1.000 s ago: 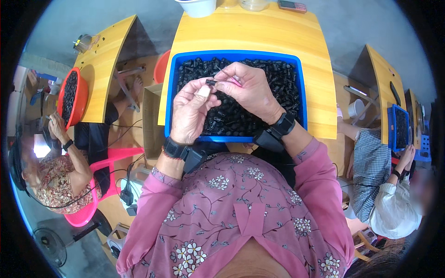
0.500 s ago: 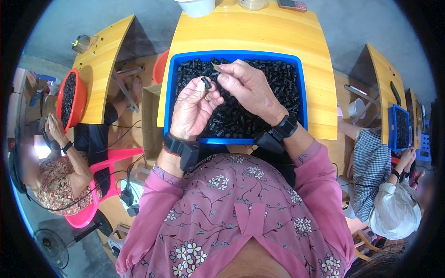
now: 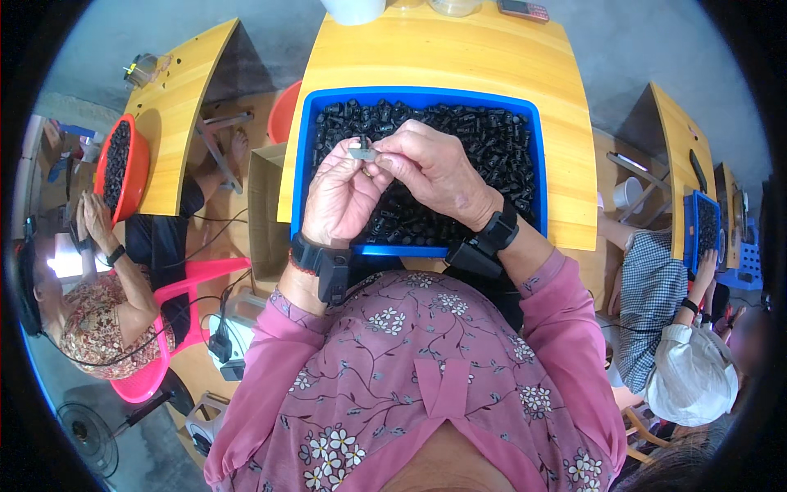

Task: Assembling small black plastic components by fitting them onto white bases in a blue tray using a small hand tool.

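Grey blade (image 3: 363, 154) now @ blk pc (image 3: 364, 142)

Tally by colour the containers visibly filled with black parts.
Blue: 2 (centre tray, right-side tray)
Orange: 1 (left-side basin)
Total: 3

Left out: a partly hidden orange container, contents not visible.
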`<action>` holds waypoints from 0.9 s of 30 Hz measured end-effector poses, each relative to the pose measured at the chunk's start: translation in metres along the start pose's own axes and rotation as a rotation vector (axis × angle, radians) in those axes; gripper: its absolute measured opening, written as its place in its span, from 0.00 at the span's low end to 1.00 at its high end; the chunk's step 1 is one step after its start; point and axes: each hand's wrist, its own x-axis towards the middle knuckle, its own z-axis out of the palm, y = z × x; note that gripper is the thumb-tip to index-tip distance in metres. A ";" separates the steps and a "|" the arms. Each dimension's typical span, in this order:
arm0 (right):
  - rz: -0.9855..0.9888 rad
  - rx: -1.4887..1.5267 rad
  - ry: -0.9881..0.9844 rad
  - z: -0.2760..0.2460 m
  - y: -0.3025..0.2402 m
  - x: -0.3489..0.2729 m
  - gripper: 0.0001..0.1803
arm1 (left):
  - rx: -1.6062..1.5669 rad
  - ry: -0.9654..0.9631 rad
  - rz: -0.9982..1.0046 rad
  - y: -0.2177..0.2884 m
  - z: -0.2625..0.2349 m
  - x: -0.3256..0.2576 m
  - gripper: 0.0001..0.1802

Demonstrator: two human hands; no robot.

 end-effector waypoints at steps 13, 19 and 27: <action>0.030 0.083 0.023 0.002 0.010 -0.002 0.06 | 0.113 -0.038 -0.034 -0.001 0.009 0.000 0.05; 0.008 0.084 0.052 0.006 0.007 -0.002 0.07 | -0.006 -0.005 -0.037 0.001 0.007 -0.002 0.07; -0.024 0.004 0.024 0.005 0.010 0.003 0.07 | 0.008 0.035 -0.028 0.003 0.006 0.000 0.06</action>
